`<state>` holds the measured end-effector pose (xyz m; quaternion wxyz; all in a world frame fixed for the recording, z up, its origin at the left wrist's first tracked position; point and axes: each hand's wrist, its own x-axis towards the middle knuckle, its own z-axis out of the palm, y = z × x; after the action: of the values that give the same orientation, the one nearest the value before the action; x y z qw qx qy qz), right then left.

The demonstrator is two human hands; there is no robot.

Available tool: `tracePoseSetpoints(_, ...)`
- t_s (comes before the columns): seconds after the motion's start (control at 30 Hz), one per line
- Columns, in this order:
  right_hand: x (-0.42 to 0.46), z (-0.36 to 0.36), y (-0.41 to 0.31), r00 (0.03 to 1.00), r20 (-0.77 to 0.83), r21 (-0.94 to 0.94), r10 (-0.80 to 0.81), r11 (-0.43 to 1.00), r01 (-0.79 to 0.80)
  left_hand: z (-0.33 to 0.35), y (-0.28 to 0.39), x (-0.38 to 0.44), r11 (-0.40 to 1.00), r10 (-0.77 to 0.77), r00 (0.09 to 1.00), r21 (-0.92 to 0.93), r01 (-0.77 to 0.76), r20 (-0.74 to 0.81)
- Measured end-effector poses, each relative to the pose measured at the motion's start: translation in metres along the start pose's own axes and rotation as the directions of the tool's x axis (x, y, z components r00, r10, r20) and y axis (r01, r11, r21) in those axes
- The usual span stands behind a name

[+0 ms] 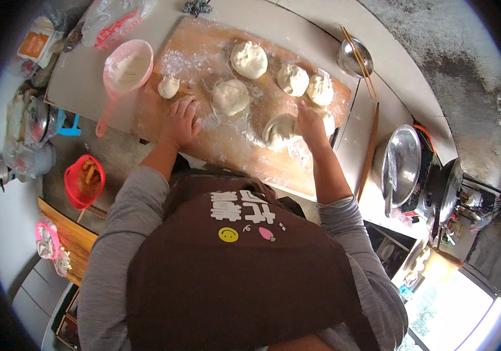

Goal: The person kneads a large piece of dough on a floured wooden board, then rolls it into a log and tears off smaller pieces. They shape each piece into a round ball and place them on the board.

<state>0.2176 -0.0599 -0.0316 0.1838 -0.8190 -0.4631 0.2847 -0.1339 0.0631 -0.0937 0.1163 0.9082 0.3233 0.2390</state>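
My left hand [183, 123] rests on the floured wooden board [233, 142] near its front edge, holding nothing visible. A small dough ball [169, 87] sits just beyond its fingers. To its right lies a flattened round of dough [231, 97]. My right hand [312, 125] presses at the board's right side, with a folded dough piece [280, 130] against its left and more dough [327, 121] showing at its right. Its fingers are partly hidden, so their grip is unclear. Farther back are a large dough ball [249, 60] and two smaller dough balls [293, 80] [320, 90].
A pink plastic ladle [128, 66] with flour stands left of the board. Right of it are a metal bowl [350, 61] with chopsticks [358, 61] across it, a tapered wooden rolling pin [369, 151] and a large metal basin [401, 164]. A red basket [75, 186] sits lower left.
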Motion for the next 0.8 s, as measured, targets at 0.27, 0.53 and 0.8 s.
tracePoseSetpoints(0.27, -0.057, 0.038, -0.012, 0.882, 0.059, -0.377, -0.468, 0.807, 0.454, -0.006, 0.004, -0.002, 0.996, -0.068, 0.997, 0.062, 0.066, 0.046)
tracePoseSetpoints(0.53, -0.017, 0.065, -0.068, 0.906, 0.012, -0.407, -0.422, 0.826, 0.39, -0.015, 0.007, -0.004, 0.993, -0.111, 0.987, 0.063, 0.104, 0.116)
tracePoseSetpoints(0.8, 0.035, 0.057, -0.076, 0.994, -0.105, -0.177, 0.035, 0.983, -0.053, -0.015, 0.006, -0.001, 0.994, -0.102, 0.99, 0.042, 0.098, 0.095)
